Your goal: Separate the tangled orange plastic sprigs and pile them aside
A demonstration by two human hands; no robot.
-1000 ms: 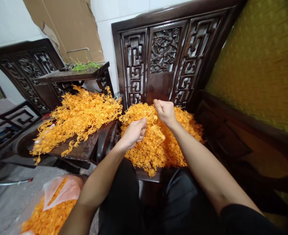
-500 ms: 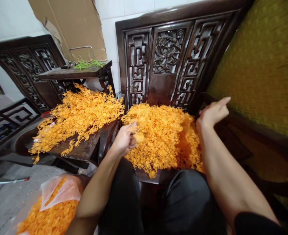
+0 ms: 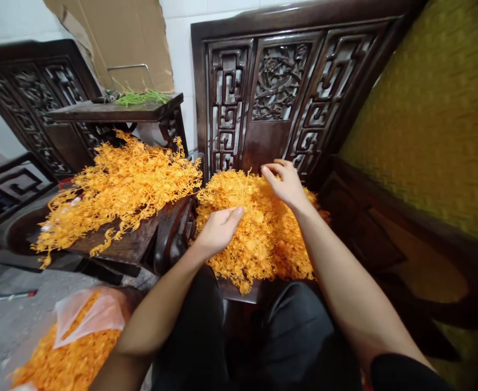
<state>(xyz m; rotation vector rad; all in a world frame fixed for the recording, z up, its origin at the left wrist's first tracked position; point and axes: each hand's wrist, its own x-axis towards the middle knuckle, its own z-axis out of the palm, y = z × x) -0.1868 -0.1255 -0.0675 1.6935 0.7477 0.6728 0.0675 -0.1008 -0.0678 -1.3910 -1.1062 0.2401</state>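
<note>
Orange pile (image 3: 249, 255) partly behind left hand (image 3: 218, 232) and right hand (image 3: 288, 185), both grips unclear

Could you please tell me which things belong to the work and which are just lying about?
In use: orange mound by the left hand and right hand; probably the left-side heap and orange-filled bag.
Lying about, apparently: green stems, cardboard, metal rod.

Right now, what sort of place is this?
Probably a home sitting room doubling as a workspace: carved wooden chair, orange heap on it, white wall behind.
</note>
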